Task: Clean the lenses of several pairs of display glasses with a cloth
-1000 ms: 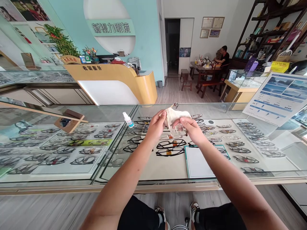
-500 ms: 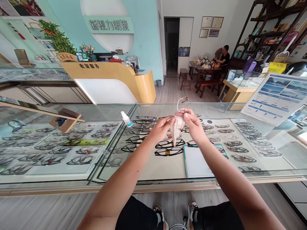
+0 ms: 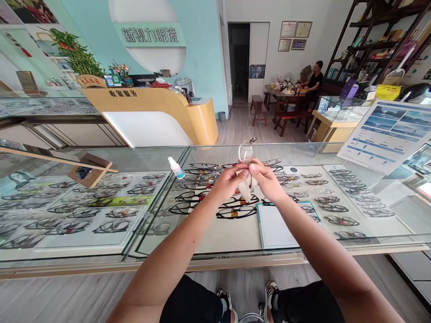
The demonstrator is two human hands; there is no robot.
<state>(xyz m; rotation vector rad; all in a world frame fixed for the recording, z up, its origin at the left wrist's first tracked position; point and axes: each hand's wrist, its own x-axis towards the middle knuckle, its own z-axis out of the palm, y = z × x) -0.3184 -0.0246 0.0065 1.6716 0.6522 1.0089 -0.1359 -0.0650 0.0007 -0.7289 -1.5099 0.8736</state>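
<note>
My left hand (image 3: 226,181) and my right hand (image 3: 267,179) meet above the glass display counter (image 3: 161,244). Between them they pinch a pair of clear-framed glasses (image 3: 245,153), one lens sticking up above the fingertips. A pale cleaning cloth (image 3: 245,191) is bunched between the two hands and hangs a little below them. Both hands are closed around the glasses and cloth. A small white spray bottle (image 3: 175,168) with a blue label lies on the glass to the left of my left hand.
Under the glass lie several rows of spectacle frames (image 3: 235,211) and a white teal-edged tray (image 3: 278,226). A wooden mirror stand (image 3: 88,172) sits at left, a printed placard (image 3: 387,134) at right. Behind are a yellow reception desk (image 3: 158,114) and a seated person (image 3: 314,78) at a table.
The cloth, spread wide over the glasses a second ago, is now bunched small. One lens has come up clear above my fingers, and my hands have drawn closer together.
</note>
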